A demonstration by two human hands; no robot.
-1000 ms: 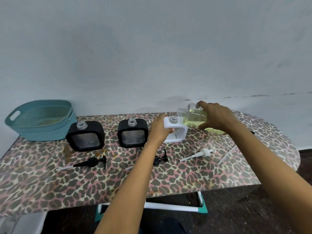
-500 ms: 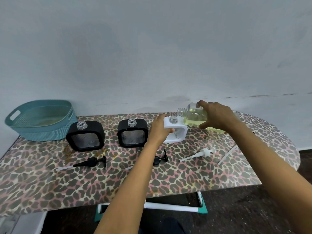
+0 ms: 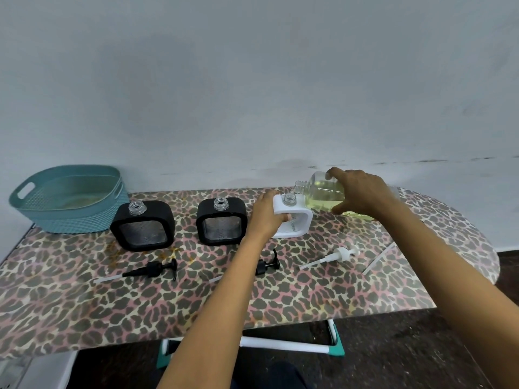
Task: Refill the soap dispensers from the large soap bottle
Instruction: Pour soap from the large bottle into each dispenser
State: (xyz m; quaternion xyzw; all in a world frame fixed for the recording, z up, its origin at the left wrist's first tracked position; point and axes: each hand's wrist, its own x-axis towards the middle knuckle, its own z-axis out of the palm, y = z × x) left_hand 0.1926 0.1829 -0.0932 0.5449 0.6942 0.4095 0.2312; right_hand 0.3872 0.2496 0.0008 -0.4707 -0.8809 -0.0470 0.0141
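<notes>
**A:** Where's the bottle (image 3: 323, 196) now?

**B:** Off the table (image 3: 84, 299), tipped nearly flat. The right grip (image 3: 362, 193) wraps its body. Its mouth sits just above and to the right of the neck of the white dispenser (image 3: 297, 224), not quite over it. I see no stream.

**A:** And the dispenser?

**B:** Upright on the table, with the left grip (image 3: 264, 217) curled round its left side.

**A:** So how to pour well?

**B:** I'd centre the mouth over the neck first, then tilt slowly. Both openings are narrow, so a quick tip would likely slop soap onto the table. Brace the dispenser firmly, and stop short of the rim so the white pump (image 3: 337, 255) fits back in.

**A:** What's left?

**B:** The middle dispenser (image 3: 222, 223) and the far-left dispenser (image 3: 141, 227) stand uncapped, apparently unfilled.
</notes>
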